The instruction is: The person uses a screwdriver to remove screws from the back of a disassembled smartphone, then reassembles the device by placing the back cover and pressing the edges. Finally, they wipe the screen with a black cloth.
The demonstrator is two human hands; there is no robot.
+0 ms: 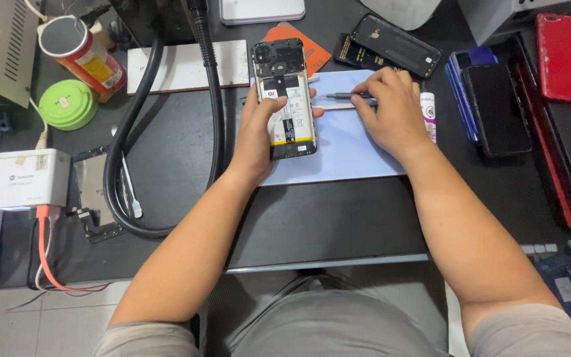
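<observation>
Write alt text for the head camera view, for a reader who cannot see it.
A person's left hand holds an opened phone, back cover off, above a pale blue mat on a dark workbench, while the right hand grips a slim tool on the mat. Other phones, a red can and a black hose lie around.

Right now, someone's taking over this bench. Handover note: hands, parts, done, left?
Left hand: holds the opened phone, back cover off, battery and board exposed, tilted up over the blue mat.
Right hand: grip on a slim dark tool lying on the mat, tip pointing toward the phone.
Done: back cover is off.
Left: the tool has not yet touched the phone's insides; the phone is not closed up.
</observation>
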